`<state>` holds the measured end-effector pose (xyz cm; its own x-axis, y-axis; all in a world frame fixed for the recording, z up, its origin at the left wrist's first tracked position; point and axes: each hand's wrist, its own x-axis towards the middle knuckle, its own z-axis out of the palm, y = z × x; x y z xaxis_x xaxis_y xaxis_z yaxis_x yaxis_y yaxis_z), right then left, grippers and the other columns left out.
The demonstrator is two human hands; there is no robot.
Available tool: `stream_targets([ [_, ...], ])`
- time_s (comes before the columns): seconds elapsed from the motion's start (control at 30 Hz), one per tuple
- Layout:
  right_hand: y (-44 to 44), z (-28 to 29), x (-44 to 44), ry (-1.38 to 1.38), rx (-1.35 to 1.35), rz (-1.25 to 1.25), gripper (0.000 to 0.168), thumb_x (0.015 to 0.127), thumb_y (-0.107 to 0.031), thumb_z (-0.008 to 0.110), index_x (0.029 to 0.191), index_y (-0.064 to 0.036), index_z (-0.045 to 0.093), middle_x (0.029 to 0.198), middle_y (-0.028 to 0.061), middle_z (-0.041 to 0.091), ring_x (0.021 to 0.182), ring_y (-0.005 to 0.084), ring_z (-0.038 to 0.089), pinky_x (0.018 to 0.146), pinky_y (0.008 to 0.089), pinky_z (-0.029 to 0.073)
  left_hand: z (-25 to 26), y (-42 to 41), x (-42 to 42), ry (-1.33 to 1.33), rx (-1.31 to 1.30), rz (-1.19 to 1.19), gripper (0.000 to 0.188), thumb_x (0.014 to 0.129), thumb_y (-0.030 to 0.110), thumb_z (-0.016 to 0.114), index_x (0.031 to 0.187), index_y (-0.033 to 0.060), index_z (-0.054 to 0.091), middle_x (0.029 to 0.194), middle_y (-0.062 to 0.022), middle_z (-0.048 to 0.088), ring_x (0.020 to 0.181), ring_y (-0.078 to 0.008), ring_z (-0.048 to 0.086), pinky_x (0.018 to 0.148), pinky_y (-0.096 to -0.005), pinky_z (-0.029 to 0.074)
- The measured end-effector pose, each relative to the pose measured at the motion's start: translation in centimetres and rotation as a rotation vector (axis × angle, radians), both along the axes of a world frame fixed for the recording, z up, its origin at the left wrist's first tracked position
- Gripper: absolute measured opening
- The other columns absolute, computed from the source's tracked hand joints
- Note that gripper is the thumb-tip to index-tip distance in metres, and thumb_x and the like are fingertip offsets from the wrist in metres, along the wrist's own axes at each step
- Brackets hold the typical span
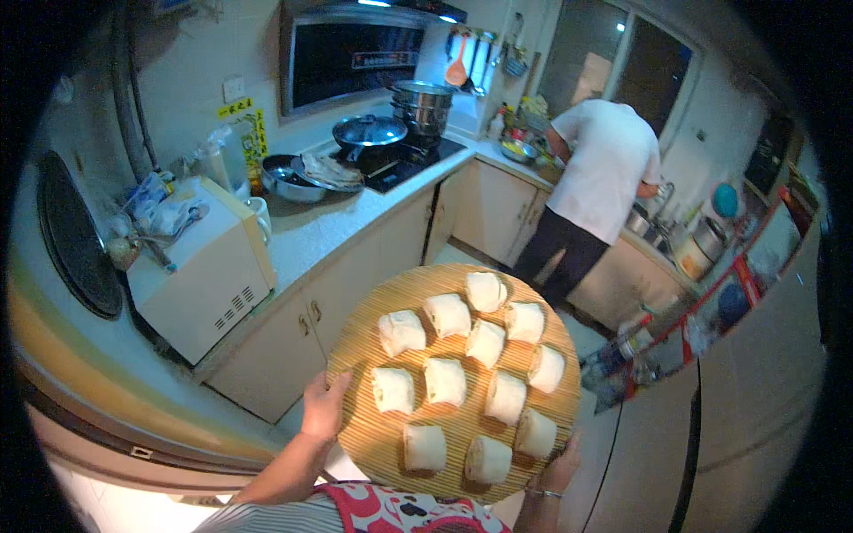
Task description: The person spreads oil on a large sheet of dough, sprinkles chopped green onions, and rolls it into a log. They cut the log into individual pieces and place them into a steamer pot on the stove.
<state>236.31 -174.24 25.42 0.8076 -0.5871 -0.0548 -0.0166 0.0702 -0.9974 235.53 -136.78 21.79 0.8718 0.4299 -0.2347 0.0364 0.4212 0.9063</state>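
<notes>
Between my hands is a round, ribbed tray point(363, 333), apparently of bamboo or reed, held in front of a red and white patterned apron point(406, 510). My left hand point(325, 406) grips its left edge, with the thumb on top. At the lower right edge my right hand point(563, 463) grips the rim, its fingers partly hidden. Several pale rolled dough pieces point(444, 382) lie spaced apart on the tray, some showing greenish filling at their cut ends.
A person in a white shirt point(603, 160) bends over the far counter. A lidded wok point(368, 131) and a steel steamer pot point(421, 110) stand on the black cooktop point(426, 160). At left is a microwave point(200, 280); a red-framed rack point(686, 333) stands right.
</notes>
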Motion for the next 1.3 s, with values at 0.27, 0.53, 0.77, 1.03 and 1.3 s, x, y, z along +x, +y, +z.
stream_targets([
  [0.27, -5.8, 5.3, 19.5, -0.043, 0.308, 0.253, 0.043, 0.101, -0.037, 0.043, 0.100, 0.002, 0.060, 0.095, 0.0105, 0.064, 0.082, 0.0208, 0.063, 0.072, 0.0360, 0.050, 7.6, -8.6, 9.8, 0.145, 0.155, 0.302, 0.032, 0.092, 0.016, 0.061, 0.113, -0.0080, 0.059, 0.100, -0.0099, 0.066, 0.086, -0.0164, 0.061, 0.077, -0.0303, 0.049],
  [0.53, -6.0, 2.8, 33.5, 0.012, 0.367, 0.349, 0.039, 0.101, -0.034, 0.046, 0.106, 0.002, 0.059, 0.100, 0.0102, 0.064, 0.085, 0.0200, 0.062, 0.076, 0.0346, 0.051, 4.6, -9.7, 20.6, 0.082, 0.222, 0.461, 0.032, 0.092, 0.020, 0.060, 0.112, -0.0058, 0.060, 0.106, -0.0132, 0.065, 0.093, -0.0191, 0.061, 0.081, -0.0328, 0.048],
  [0.77, -3.2, 2.2, 45.1, -0.029, 0.255, 0.288, 0.036, 0.101, -0.031, 0.047, 0.098, 0.003, 0.060, 0.091, 0.0087, 0.062, 0.079, 0.0178, 0.059, 0.072, 0.0339, 0.048, -1.6, -6.5, 33.6, 0.161, 0.186, 0.364, 0.032, 0.092, 0.021, 0.060, 0.111, -0.0048, 0.061, 0.105, -0.0136, 0.065, 0.092, -0.0194, 0.061, 0.081, -0.0338, 0.049],
  [1.03, -0.5, 0.0, 63.1, -0.016, 0.132, 0.142, 0.032, 0.099, -0.030, 0.050, 0.093, 0.000, 0.059, 0.093, 0.0088, 0.061, 0.081, 0.0186, 0.058, 0.073, 0.0355, 0.048, -2.3, -3.3, 55.6, 0.018, 0.257, 0.215, 0.029, 0.094, 0.015, 0.056, 0.116, -0.0040, 0.058, 0.104, -0.0086, 0.065, 0.091, -0.0147, 0.060, 0.081, -0.0308, 0.049],
  [1.3, -3.8, -2.7, 77.3, -0.026, 0.213, 0.198, 0.042, 0.100, -0.038, 0.046, 0.111, 0.000, 0.060, 0.104, 0.0102, 0.066, 0.089, 0.0229, 0.064, 0.080, 0.0371, 0.052, -2.2, -4.9, 70.8, -0.040, -0.056, 0.157, 0.029, 0.095, 0.019, 0.055, 0.113, -0.0035, 0.060, 0.100, -0.0091, 0.067, 0.087, -0.0145, 0.062, 0.076, -0.0307, 0.049],
])
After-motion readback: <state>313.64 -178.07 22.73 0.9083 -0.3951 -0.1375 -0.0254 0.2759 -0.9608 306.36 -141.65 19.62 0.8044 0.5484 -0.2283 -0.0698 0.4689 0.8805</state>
